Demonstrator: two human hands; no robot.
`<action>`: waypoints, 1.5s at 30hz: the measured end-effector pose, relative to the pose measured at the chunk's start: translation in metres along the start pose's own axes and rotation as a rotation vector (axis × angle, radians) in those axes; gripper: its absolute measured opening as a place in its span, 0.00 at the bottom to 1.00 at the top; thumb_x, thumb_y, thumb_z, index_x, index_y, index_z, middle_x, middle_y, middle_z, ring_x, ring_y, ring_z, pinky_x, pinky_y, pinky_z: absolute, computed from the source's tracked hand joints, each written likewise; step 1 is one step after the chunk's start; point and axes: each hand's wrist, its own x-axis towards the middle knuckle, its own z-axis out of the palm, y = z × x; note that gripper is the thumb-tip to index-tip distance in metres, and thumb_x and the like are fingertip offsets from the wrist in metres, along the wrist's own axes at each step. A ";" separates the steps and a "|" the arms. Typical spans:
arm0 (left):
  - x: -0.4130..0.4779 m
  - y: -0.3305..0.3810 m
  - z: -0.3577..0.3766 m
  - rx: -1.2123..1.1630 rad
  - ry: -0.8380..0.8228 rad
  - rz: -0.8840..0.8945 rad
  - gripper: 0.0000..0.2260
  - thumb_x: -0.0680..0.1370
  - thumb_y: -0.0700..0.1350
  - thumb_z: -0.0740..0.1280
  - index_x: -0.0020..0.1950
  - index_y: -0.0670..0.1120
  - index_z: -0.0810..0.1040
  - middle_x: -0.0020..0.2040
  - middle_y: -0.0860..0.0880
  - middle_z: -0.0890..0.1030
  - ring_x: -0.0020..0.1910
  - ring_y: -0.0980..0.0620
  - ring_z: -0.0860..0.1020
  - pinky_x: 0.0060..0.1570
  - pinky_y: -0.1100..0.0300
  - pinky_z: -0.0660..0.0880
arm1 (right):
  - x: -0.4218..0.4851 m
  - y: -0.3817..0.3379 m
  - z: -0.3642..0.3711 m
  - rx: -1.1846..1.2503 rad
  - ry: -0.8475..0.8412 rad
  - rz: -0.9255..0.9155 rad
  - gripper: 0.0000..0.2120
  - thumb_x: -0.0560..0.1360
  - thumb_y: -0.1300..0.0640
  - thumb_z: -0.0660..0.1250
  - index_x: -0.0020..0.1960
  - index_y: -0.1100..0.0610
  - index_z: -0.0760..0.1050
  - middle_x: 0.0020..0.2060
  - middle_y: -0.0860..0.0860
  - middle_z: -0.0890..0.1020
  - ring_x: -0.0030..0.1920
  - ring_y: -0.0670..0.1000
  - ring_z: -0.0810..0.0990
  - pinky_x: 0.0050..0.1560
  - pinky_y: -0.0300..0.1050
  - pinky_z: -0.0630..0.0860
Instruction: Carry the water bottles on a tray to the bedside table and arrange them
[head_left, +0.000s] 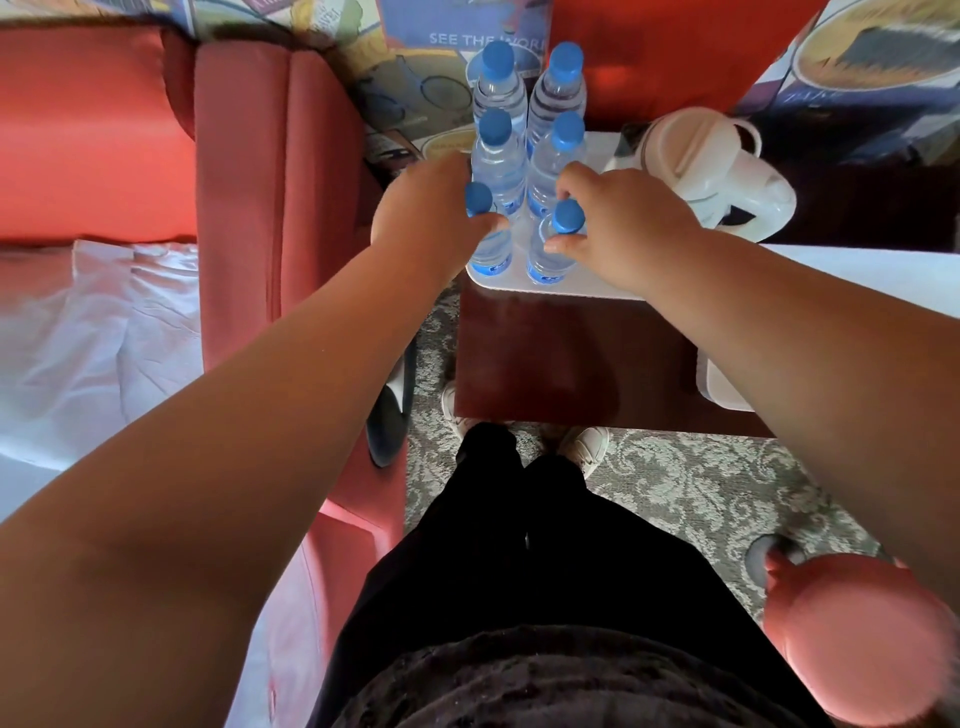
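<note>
Overhead, from the head camera, we recorded six bottles (524, 161) standing upright in two rows of three on a white tray (498, 283). That tray rested on a dark table (561, 358), beside a white kettle (722, 171). Our left hand (421, 213) was closed around the neck of the nearest left bottle (485, 234), thumb just under its blue cap. Our right hand (618, 228) was pinching the nearest right bottle (550, 244) at the cap, fingers curled on both sides. Both held bottles still stood on the tray's near edge. A red headboard (270, 182) stood left of the table.
</note>
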 end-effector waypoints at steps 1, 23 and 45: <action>0.000 0.001 0.000 0.026 0.007 0.001 0.20 0.70 0.56 0.73 0.54 0.44 0.77 0.49 0.44 0.81 0.50 0.40 0.78 0.45 0.51 0.72 | 0.000 0.000 0.000 -0.001 -0.007 -0.004 0.23 0.73 0.43 0.72 0.57 0.56 0.69 0.43 0.60 0.78 0.44 0.63 0.77 0.39 0.52 0.72; 0.011 0.009 0.004 0.085 -0.078 0.129 0.17 0.75 0.53 0.70 0.60 0.47 0.76 0.54 0.43 0.80 0.54 0.40 0.76 0.50 0.49 0.73 | 0.017 -0.002 0.005 0.002 0.096 0.060 0.22 0.72 0.44 0.72 0.57 0.57 0.71 0.47 0.60 0.79 0.46 0.64 0.78 0.40 0.50 0.65; 0.011 0.008 0.002 0.121 -0.118 0.135 0.17 0.76 0.52 0.70 0.62 0.48 0.74 0.57 0.45 0.79 0.57 0.41 0.76 0.54 0.46 0.74 | 0.013 -0.010 0.001 0.058 0.070 0.119 0.24 0.72 0.44 0.73 0.60 0.56 0.70 0.50 0.58 0.80 0.50 0.62 0.78 0.44 0.51 0.71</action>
